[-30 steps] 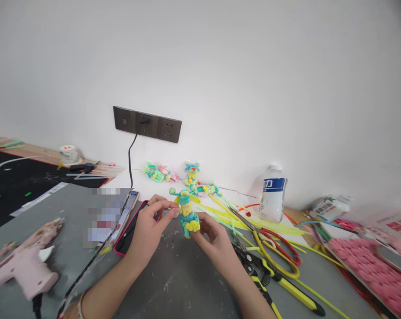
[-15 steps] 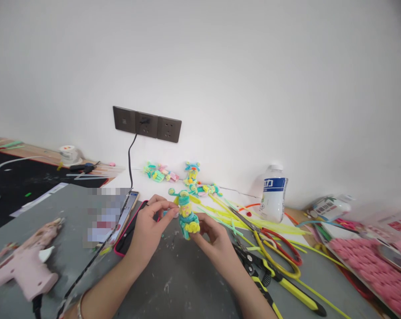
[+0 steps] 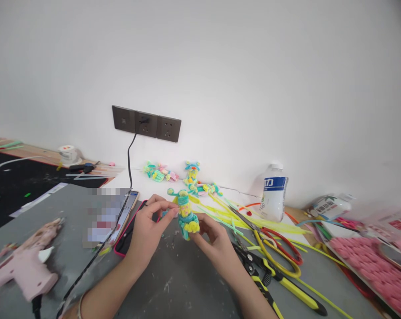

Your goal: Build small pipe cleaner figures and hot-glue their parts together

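A small doll of teal and yellow pipe cleaners [image 3: 184,212] is held upright above the grey mat, with a curled antenna on its head and a yellow tuft low on its front. My right hand [image 3: 215,237] grips its lower body from the right, thumb at the front and fingers curled behind. From the other side, my left hand [image 3: 153,223] has thumb and forefinger pinched together against the doll's side; exactly which part lies between the tips is hard to see. More pipe-cleaner dolls [image 3: 192,173] are by the wall behind it.
Scissors [image 3: 276,252], pliers [image 3: 293,292] and yellow pipe cleaners [image 3: 270,226] lie to the right. A white bottle [image 3: 274,192] stands at the wall. Leftward are phones [image 3: 130,235], a black cord [image 3: 94,261] and a pink glue gun [image 3: 30,266].
The doll has shifted very slightly left, its head leaning a touch that way. Both hands keep nearly the same place and hold.
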Motion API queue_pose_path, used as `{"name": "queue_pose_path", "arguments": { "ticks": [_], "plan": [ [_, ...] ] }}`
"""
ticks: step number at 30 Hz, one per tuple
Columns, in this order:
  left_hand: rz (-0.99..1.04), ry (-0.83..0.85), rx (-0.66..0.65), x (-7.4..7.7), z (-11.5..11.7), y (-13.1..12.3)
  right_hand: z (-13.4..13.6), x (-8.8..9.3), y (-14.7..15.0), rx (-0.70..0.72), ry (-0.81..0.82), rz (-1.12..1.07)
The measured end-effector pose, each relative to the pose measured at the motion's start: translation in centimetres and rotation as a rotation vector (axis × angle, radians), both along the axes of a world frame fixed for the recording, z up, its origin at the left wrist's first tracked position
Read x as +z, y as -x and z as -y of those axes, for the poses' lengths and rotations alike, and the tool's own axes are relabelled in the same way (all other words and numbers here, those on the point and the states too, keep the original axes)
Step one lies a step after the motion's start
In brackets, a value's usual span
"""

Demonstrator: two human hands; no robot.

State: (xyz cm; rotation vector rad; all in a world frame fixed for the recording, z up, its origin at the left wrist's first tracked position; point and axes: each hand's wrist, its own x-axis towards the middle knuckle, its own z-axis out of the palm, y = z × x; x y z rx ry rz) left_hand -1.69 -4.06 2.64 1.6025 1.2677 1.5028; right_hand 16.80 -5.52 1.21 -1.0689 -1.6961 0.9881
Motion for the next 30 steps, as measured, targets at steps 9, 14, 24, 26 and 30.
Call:
{"name": "queue_pose_path", "arguments": {
  "ticks": [9, 14, 24, 26, 30],
  "plan": [
    [-0.016, 0.016, 0.016, 0.41, 0.01, -0.15, -0.22, 0.07, -0.14, 0.004, -0.011, -0.043],
    [-0.026, 0.023, -0.013, 0.13, -0.12, -0.21, -0.32, -0.05, -0.2, -0.031, -0.041, -0.018],
    [-0.043, 0.023, -0.037, -0.02, -0.11, -0.25, -0.15, 0.08, -0.11, -0.056, -0.084, 0.06],
    [-0.041, 0.03, -0.032, 0.17, -0.08, -0.3, -0.15, 0.06, -0.12, -0.07, -0.107, 0.082],
    [-0.032, 0.046, -0.03, 0.54, -0.02, -0.37, -0.14, 0.06, -0.12, -0.089, -0.144, 0.116]
  ]
}}
